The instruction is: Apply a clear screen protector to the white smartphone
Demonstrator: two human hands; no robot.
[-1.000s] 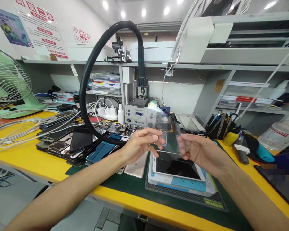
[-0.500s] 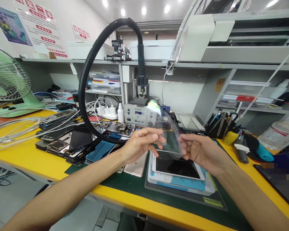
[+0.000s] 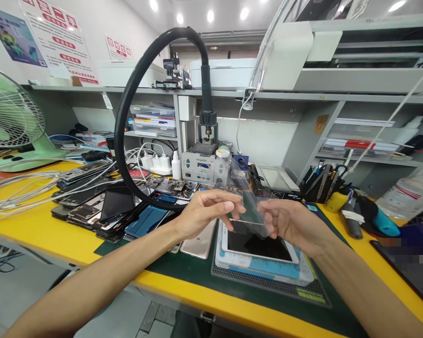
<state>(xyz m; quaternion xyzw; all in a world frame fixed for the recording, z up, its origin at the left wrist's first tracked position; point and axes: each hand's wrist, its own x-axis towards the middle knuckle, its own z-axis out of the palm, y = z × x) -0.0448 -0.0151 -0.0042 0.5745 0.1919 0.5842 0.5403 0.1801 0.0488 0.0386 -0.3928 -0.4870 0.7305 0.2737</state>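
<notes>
My right hand point(image 3: 285, 219) pinches the edge of a clear plastic film point(image 3: 248, 195) between thumb and fingers. The film is tilted and see-through, so its outline is hard to follow. Beside its left side is my left hand point(image 3: 211, 209), thumb and fingers apart; whether a fingertip touches the film I cannot tell. Below both hands lies a white-framed tablet point(image 3: 261, 245) with a dark screen, resting on a blue and white box point(image 3: 268, 270).
A gold phone point(image 3: 199, 241) and piled phone parts point(image 3: 102, 206) lie to the left. Behind stands a grey rework station point(image 3: 200, 166) with a looping black hose point(image 3: 121, 117). Tools point(image 3: 324, 183), a blue-handled tool point(image 3: 386, 220) and a clear bottle point(image 3: 409, 192) are on the right.
The film has swung lower and changed its tilt, and the bright reflection on it is gone. My right hand has shifted slightly left; my left hand has hardly moved.
</notes>
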